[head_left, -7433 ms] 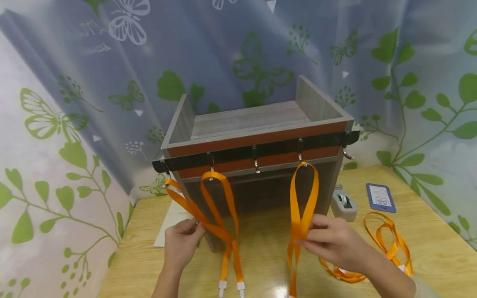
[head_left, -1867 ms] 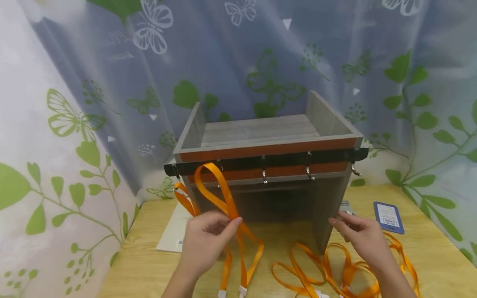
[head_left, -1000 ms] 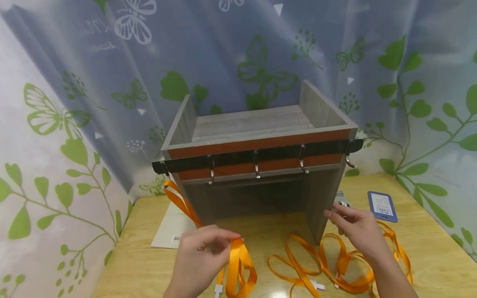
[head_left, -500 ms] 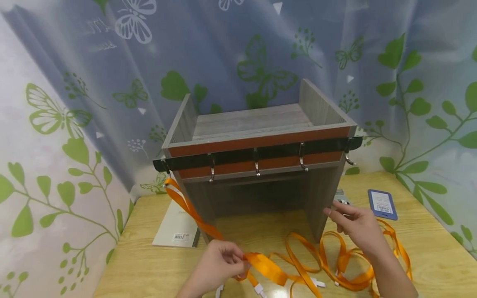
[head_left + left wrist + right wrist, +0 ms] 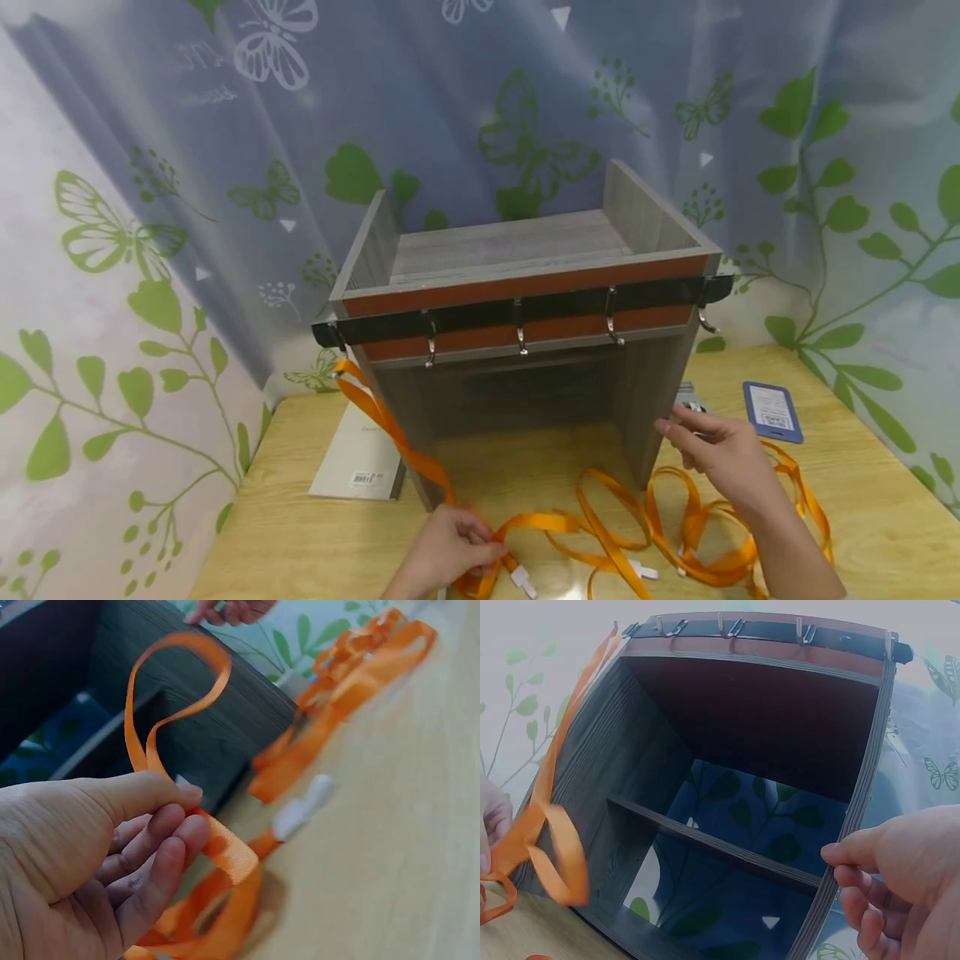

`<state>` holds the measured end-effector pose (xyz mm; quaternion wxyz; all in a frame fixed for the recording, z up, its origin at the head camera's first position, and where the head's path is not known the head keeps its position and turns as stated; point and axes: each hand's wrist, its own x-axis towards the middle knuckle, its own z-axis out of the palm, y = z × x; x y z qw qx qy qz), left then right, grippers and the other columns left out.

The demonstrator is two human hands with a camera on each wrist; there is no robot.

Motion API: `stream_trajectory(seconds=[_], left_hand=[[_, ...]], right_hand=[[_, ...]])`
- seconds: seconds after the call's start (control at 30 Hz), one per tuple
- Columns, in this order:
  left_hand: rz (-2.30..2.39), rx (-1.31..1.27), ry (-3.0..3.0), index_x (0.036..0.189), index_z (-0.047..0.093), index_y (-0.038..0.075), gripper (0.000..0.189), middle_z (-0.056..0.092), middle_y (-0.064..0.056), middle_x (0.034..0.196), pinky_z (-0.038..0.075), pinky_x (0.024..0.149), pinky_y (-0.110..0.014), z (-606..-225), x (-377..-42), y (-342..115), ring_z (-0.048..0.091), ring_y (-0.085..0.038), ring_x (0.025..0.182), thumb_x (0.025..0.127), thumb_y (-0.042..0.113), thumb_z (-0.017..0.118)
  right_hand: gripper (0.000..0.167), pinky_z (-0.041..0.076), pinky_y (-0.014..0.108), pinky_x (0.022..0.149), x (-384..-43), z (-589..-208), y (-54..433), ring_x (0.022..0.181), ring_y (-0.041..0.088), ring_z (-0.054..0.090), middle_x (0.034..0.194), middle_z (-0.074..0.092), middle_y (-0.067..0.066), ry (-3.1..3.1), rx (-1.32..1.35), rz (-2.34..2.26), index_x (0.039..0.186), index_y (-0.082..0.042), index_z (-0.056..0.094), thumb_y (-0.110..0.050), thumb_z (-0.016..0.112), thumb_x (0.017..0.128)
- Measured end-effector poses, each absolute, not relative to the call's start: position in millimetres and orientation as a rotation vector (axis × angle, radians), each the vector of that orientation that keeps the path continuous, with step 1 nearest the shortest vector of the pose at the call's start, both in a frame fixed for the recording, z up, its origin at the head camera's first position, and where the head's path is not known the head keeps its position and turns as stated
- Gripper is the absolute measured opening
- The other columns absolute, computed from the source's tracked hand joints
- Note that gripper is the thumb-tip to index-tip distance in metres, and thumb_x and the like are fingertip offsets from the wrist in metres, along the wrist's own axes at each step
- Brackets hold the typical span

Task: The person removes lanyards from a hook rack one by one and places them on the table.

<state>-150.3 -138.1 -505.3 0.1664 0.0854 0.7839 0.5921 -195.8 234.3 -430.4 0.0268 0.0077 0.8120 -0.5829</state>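
Note:
My left hand point(image 5: 450, 550) is low at the table's front, pinching an orange lanyard point(image 5: 232, 855) between thumb and forefinger. In the left wrist view its loop stands up past the thumb. Another orange lanyard point(image 5: 386, 421) hangs from the leftmost hook of the grey wooden shelf unit point(image 5: 648, 408) and runs down behind my left hand. My right hand point(image 5: 723, 458) holds the front edge of the unit's right side panel, thumb at the edge. Several metal hooks point(image 5: 522, 337) sit along the black strip point(image 5: 480, 317) across the front; those right of the leftmost bear nothing.
Loose orange lanyards point(image 5: 697, 533) with white clips lie in a tangle at the right front of the table point(image 5: 270, 533). A blue card holder point(image 5: 772, 410) lies behind them. Left of the unit is a pale notebook point(image 5: 356, 454); a patterned curtain point(image 5: 480, 108) hangs behind.
Lanyards have come off the second and fourth hooks; more now lie on the table. My left hand lowered its lanyard to the table and moved right. My right hand stays at the panel.

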Motion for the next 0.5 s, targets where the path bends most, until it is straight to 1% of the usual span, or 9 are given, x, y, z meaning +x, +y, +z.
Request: stream_trajectory(seconds=[0.07, 0.17, 0.27, 0.4, 0.5], left_hand=[[1.694, 0.218, 2.238, 0.081, 0.074, -0.001, 0.015, 0.073, -0.015, 0.069, 0.054, 0.051, -0.021, -514, -151, -134, 0.066, -0.008, 0.055, 0.082, 0.012, 0.081], [1.678, 0.161, 2.248, 0.08, 0.075, 0.001, 0.012, 0.072, -0.01, 0.068, 0.054, 0.051, -0.023, -523, -149, -127, 0.066, -0.01, 0.055, 0.081, 0.01, 0.082], [1.632, 0.129, 2.264, 0.08, 0.076, 0.003, 0.008, 0.071, -0.006, 0.066, 0.053, 0.051, -0.023, -526, -146, -122, 0.064, -0.01, 0.054, 0.08, 0.009, 0.082], [1.609, 0.154, 2.29, 0.08, 0.078, 0.003, 0.007, 0.071, -0.006, 0.066, 0.051, 0.051, -0.021, -527, -143, -121, 0.061, -0.009, 0.054, 0.08, 0.008, 0.082], [1.635, 0.213, 2.316, 0.084, 0.079, 0.003, 0.008, 0.072, -0.007, 0.069, 0.051, 0.051, -0.019, -530, -143, -120, 0.061, -0.006, 0.054, 0.08, 0.01, 0.082]], right_hand=[[0.059, 0.039, 0.031, 0.055, -195, -430, 235, 0.066, 0.011, 0.052, 0.087, 0.061, -0.009, 2.508, 0.023, -1.812, 0.139, -0.002, 0.056, -0.04, 0.066, 0.096], [0.059, 0.041, 0.03, 0.058, -195, -430, 237, 0.066, 0.011, 0.051, 0.085, 0.059, -0.008, 2.496, 0.025, -1.828, 0.139, 0.0, 0.056, -0.039, 0.066, 0.096], [0.06, 0.04, 0.03, 0.057, -195, -430, 236, 0.067, 0.011, 0.052, 0.084, 0.059, -0.008, 2.493, 0.039, -1.817, 0.14, -0.002, 0.055, -0.04, 0.066, 0.096], [0.061, 0.039, 0.031, 0.055, -196, -432, 234, 0.068, 0.011, 0.053, 0.084, 0.061, -0.009, 2.511, 0.057, -1.789, 0.14, -0.005, 0.056, -0.042, 0.067, 0.094], [0.061, 0.04, 0.031, 0.057, -197, -431, 234, 0.068, 0.012, 0.053, 0.086, 0.062, -0.01, 2.529, 0.063, -1.777, 0.14, -0.005, 0.056, -0.043, 0.067, 0.094]])
